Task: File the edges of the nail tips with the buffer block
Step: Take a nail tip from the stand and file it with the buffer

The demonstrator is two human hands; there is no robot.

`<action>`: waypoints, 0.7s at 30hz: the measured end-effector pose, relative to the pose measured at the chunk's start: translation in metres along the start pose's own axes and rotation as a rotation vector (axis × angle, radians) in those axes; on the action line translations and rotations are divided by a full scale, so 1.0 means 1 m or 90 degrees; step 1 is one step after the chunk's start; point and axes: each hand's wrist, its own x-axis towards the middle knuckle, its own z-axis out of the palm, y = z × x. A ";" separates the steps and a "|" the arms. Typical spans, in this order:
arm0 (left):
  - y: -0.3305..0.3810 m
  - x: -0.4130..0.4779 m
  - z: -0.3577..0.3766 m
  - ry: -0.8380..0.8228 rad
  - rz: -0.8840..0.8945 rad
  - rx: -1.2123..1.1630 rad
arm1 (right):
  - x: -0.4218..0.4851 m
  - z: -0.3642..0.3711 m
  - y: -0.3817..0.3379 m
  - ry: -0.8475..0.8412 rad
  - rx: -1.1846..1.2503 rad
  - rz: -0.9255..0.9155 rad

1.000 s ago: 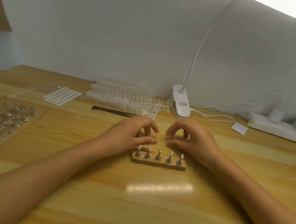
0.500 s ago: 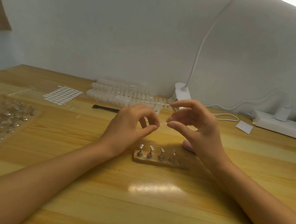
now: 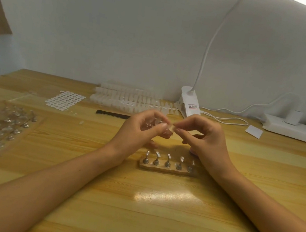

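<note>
A label (image 3: 192, 106) on the lamp clip (image 3: 187, 99), at one o'clock, is showing red print, too blurred to read.

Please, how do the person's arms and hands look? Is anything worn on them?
Both forearms are bare to the frame edge: no sleeves show. The left hand and right hand wear no gloves, and no ring, watch or bracelet is visible.

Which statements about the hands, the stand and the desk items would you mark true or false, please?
1. The left hand and the right hand both pinch a clear piece. True.
2. The wooden stand carries three metal pegs. False: it carries five.
3. A black tool lies on the desk beyond the left hand. True.
4. The lamp clip is black. False: it is white.
</note>
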 end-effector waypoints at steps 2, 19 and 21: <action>-0.001 0.000 0.000 0.012 -0.014 0.007 | -0.001 -0.002 0.000 0.008 -0.058 -0.057; -0.006 -0.001 -0.009 0.066 -0.002 0.233 | -0.004 -0.013 0.006 0.071 0.101 0.123; -0.010 0.000 -0.011 0.071 -0.045 0.265 | -0.004 -0.012 0.008 0.051 0.080 0.145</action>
